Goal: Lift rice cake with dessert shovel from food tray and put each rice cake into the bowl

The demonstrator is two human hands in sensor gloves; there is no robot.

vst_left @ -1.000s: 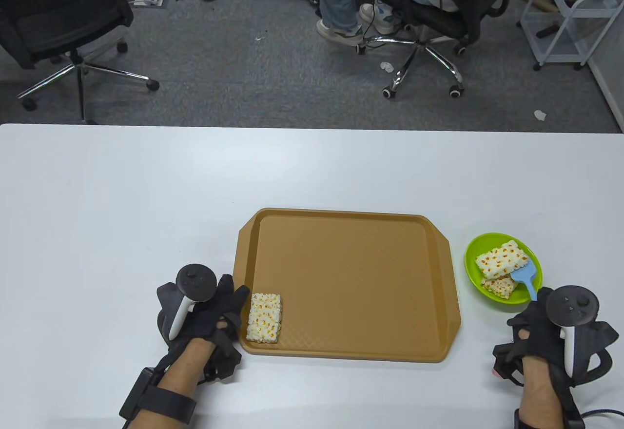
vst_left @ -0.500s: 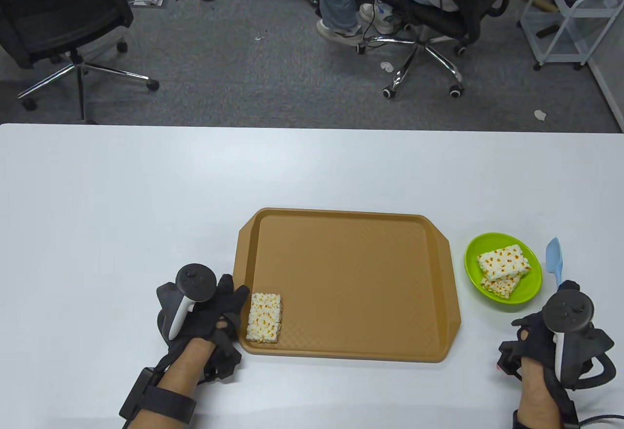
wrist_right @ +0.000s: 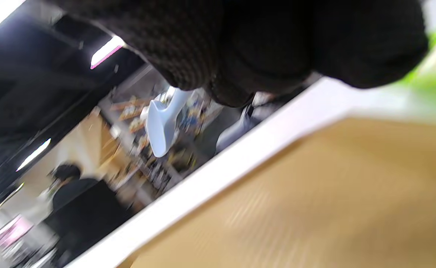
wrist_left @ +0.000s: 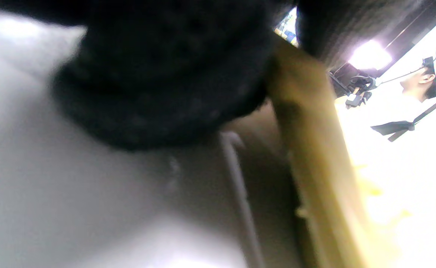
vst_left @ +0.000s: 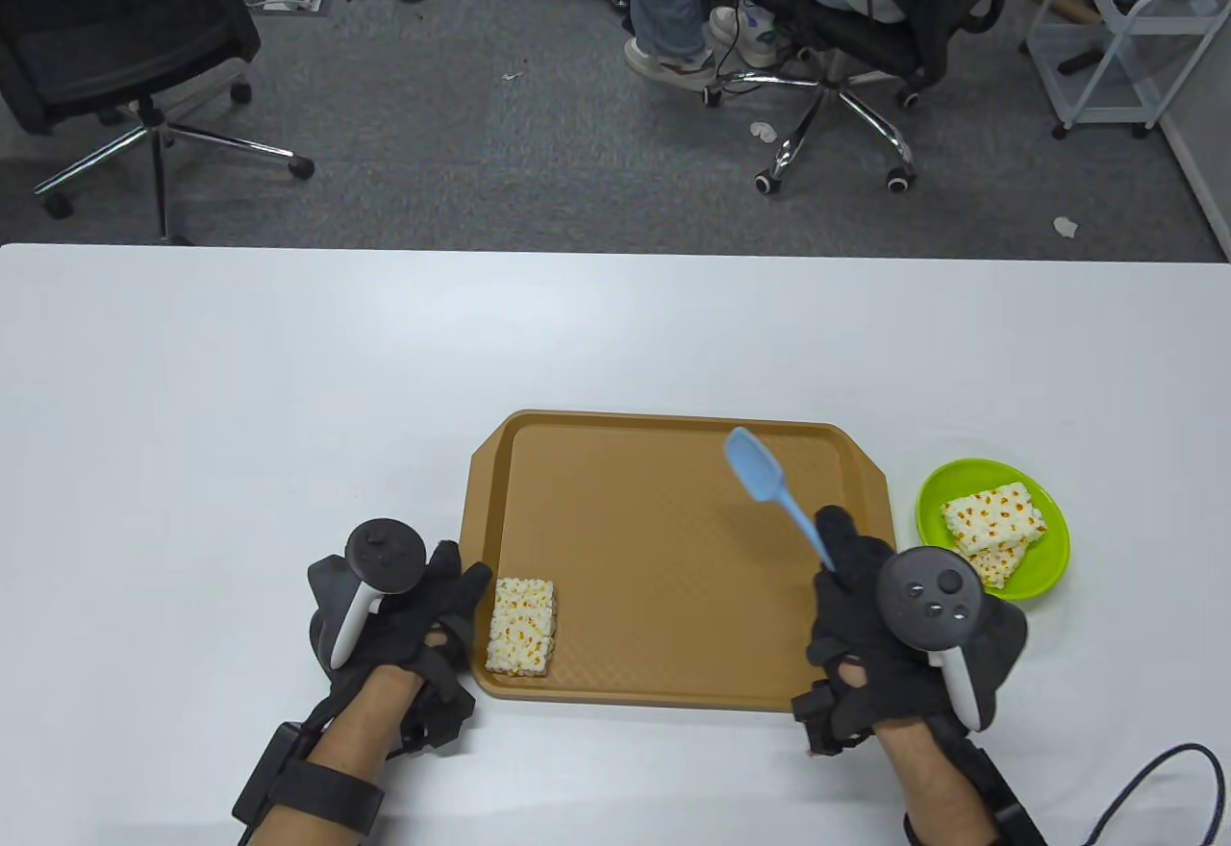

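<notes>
Gripping the dessert shovel [vst_left: 769, 485], right fingers [vst_left: 835, 538] hover over food tray [vst_left: 673, 692]; left fingers [vst_left: 452, 586] relaxed.

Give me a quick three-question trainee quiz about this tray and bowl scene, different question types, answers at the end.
1. True or false: the shovel carries a rice cake.
2. How many rice cakes lie in the bowl? A) none B) two C) four
3. Fill in: the last cake on the tray lies next to the ___ hand.

Key: 1 false, its blade is bare, held over the tray by the right hand. 2 B. 3 left.
</notes>
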